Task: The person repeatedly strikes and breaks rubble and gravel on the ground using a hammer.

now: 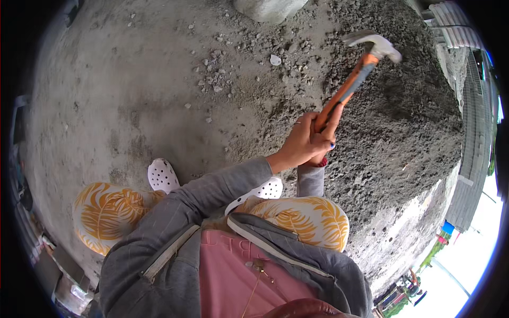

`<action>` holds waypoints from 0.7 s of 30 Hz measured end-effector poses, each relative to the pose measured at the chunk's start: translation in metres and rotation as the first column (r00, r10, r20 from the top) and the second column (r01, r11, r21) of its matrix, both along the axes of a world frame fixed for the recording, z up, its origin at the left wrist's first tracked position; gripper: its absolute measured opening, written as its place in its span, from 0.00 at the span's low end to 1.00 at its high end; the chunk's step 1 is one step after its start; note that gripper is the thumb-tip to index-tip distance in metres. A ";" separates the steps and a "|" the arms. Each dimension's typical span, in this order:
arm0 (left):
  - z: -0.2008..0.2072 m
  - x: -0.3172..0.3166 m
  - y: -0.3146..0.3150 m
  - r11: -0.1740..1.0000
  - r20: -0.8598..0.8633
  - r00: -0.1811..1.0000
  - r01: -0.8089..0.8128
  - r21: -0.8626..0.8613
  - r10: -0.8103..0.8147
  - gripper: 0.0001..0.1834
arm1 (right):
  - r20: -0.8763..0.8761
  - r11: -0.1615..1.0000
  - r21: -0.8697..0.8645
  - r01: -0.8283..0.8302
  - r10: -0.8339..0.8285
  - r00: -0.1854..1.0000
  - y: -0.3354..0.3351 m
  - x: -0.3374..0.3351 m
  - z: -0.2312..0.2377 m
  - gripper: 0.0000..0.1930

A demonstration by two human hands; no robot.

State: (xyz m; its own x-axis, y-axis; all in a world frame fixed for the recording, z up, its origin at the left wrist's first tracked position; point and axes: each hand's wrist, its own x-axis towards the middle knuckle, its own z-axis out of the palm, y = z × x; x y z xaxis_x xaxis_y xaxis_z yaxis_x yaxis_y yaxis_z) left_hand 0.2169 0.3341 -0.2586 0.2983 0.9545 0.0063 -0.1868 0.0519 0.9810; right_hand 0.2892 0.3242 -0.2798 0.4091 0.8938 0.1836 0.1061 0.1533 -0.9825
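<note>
Both my hands hold a claw hammer (350,85) by its orange and grey handle. My left hand (297,146) wraps the lower end of the handle, its grey sleeve reaching in from the lower left. My right hand (330,130) grips the same handle just behind it, largely hidden by the left hand, with one finger laid up along the handle. The metal hammer head (374,45) is raised and blurred, above a heap of grey sand and gravel (403,122).
I stand on a rough concrete floor (132,95) in white perforated clogs (161,175). Small stones (217,74) lie scattered ahead. A concrete block (268,8) sits at the top edge. The slab's edge drops off at the lower right.
</note>
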 end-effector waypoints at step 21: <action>-0.012 -0.002 -0.001 0.993 -0.059 0.993 0.101 0.061 -0.098 0.27 | -0.037 0.998 0.046 0.048 -0.046 0.998 0.001 -0.001 0.004 0.24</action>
